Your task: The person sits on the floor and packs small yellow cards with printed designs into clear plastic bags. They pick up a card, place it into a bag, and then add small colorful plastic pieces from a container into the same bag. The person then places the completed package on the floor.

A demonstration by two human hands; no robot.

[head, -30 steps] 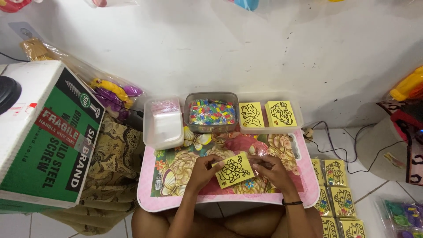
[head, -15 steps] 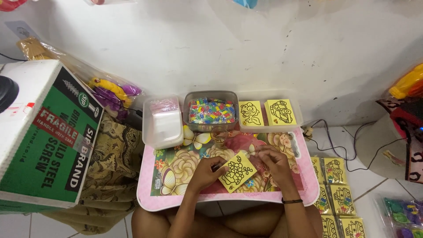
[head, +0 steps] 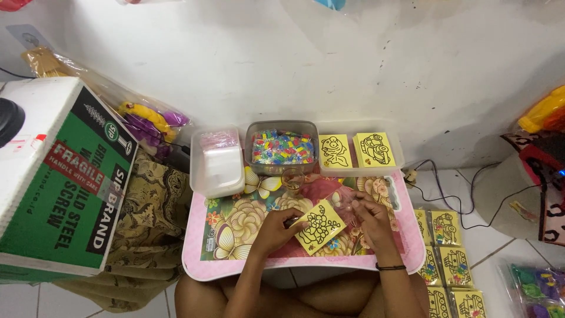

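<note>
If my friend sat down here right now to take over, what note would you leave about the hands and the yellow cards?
Left hand: holds the left edge of a yellow square card with a black line drawing, tilted, on the pink flower-patterned lap table.
Right hand: at the card's right side, fingers on a clear plastic sleeve.
Nearby: clear tub of small colourful pieces, white lidded tub, tray with two more yellow cards.
Done: bagged yellow cards lie on the floor, right.
Left: this card is not yet in its sleeve.

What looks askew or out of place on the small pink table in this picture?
Only the yellow card under the left hand lies tilted, corner-up like a diamond, while the two cards in the tray sit square. Nothing looks spilled or damaged.
</note>
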